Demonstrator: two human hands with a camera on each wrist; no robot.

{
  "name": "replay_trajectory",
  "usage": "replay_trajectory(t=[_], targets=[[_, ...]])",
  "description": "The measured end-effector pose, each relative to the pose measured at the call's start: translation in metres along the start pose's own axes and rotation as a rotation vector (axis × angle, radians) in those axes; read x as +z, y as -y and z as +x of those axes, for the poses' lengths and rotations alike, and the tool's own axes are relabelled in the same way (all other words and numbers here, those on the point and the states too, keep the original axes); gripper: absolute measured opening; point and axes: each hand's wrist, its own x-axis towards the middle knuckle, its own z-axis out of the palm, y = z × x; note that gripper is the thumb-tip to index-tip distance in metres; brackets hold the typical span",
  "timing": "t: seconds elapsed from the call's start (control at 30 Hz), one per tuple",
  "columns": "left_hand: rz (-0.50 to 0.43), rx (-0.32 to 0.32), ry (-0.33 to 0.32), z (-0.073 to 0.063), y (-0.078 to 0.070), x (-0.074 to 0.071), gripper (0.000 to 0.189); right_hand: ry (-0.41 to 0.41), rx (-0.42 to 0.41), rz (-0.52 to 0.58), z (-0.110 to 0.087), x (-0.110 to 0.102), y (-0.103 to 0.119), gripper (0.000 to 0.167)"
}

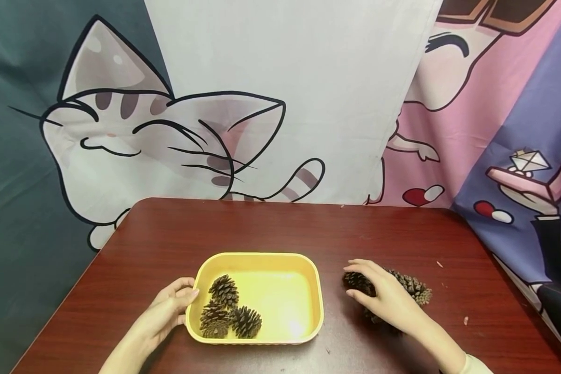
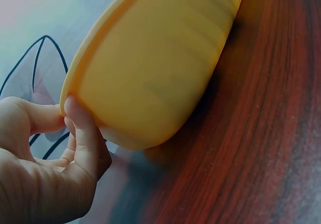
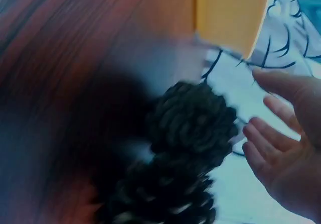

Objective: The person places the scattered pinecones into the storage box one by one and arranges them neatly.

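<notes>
A yellow plastic tub [image 1: 262, 341] stands on the table with three brown pine cones [image 1: 246, 321] grouped at its left side. My left hand [image 1: 165, 307] pinches the tub's left rim between thumb and fingers, as the left wrist view shows up close. To the right of the tub, my right hand [image 1: 389, 296] hovers over a cluster of pine cones [image 1: 416, 289] and partly hides them. In the right wrist view its fingers are spread and loosely bent beside a dark pine cone [image 3: 193, 123], holding nothing. A second pine cone [image 3: 160, 191] lies against that one.
The dark red wooden table [image 1: 304, 228] has rounded far corners. Small pale flakes [image 1: 466, 320] lie scattered at its right side. Behind it hangs a cloth backdrop [image 1: 280, 62] with a cartoon cat.
</notes>
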Motion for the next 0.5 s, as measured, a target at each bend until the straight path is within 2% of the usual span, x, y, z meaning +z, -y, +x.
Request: replay_trajectory(t=[0.13, 0.27, 0.5], targets=[[0.006, -0.009, -0.011, -0.0005, 0.0002, 0.0006, 0.021, -0.028, 0.100, -0.047, 0.0012, 0.0001, -0.0088, 0.046], [0.016, -0.007, -0.014, -0.0001, -0.0005, 0.0014, 0.023, -0.017, 0.182, -0.082, 0.0022, 0.0000, -0.0112, 0.048], [0.012, -0.008, -0.024, -0.0001, 0.0009, 0.0028, 0.025, 0.011, 0.225, -0.144, 0.0021, 0.0044, -0.0126, 0.045]])
